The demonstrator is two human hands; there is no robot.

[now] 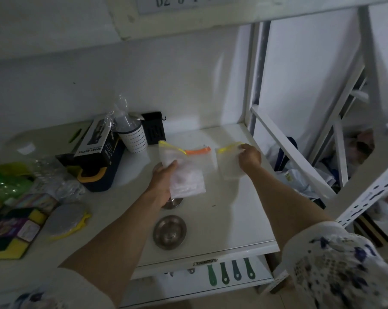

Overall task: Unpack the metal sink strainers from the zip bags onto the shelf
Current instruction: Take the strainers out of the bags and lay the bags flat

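Observation:
My left hand [164, 181] grips a clear zip bag with a yellow seal [184, 172] above the white shelf [222, 219]. My right hand [250, 157] pinches the top corner of a second yellow-sealed zip bag [227, 162] lying flat on the shelf. Between them lies a bag with an orange seal [198, 150]. One bare metal sink strainer [169, 231] sits near the front edge. Another strainer [173, 202] is partly hidden under my left hand and its bag. What the bags contain is too blurred to tell.
At the back stand a white perforated cup [134, 139], a black spray bottle box [99, 150] and a black holder [154, 128]. Sponges and scouring pads [17, 224] crowd the left. A shelf upright [253, 81] and diagonal brace [293, 157] bound the right side.

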